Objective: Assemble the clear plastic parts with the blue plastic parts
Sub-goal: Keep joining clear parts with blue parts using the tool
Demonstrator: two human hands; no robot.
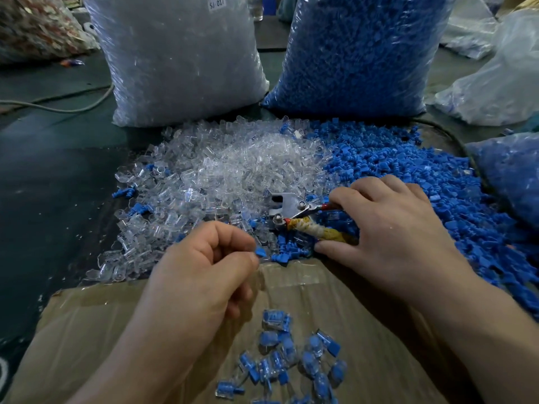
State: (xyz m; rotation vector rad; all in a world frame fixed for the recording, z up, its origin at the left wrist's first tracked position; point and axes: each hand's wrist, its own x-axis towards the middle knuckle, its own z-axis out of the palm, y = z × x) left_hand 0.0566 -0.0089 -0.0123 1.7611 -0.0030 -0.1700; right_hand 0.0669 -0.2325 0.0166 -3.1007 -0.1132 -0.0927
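Insert alignment before pressing
My left hand (204, 275) pinches a small blue plastic part (260, 252); right hand (388, 228) grips yellow-wrapped steel pliers (287, 207). Clear plastic parts (221, 170) lie just ahead; I'd align squarely.

— Where do the piles lie?
— The housing pile (221, 170) left, the insert pile (408, 176) right, touching; housing sack (180, 59) and insert sack (358, 53) behind them.
— The pliers (291, 209)?
— Where the piles meet, in the right hand (388, 225); the left hand (204, 275) pinches one insert (261, 252) just beside. The assembled pieces (291, 363) lie on the cardboard (87, 330), nearest.

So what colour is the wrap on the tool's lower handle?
The wrap is dirty yellow-white; head view.
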